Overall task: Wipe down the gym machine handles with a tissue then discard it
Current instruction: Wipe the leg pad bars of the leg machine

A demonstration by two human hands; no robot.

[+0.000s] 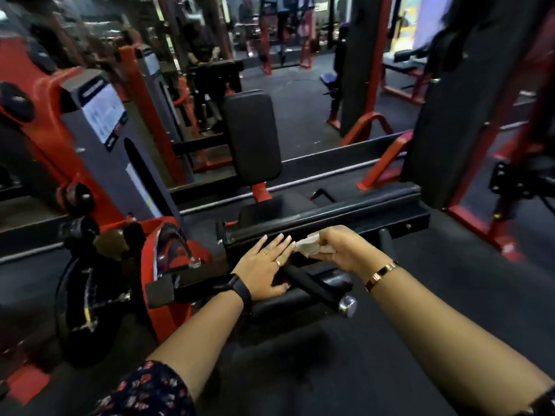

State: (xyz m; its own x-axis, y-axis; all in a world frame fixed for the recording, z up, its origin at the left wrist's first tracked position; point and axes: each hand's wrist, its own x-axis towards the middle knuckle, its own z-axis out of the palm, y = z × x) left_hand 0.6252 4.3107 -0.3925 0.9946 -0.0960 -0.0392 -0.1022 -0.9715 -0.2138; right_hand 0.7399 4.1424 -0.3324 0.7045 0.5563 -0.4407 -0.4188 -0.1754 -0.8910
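Pinching tissue [312,247] near black handle [312,288]

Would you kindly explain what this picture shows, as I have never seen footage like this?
It is one view from a camera worn on a person's head, looking down at their own arms in a gym. The left hand lies flat, fingers straight, on a black part of a red-framed machine, beside its black handle with a chrome end. The right hand pinches a crumpled white tissue just above that handle. A padded backrest stands behind.
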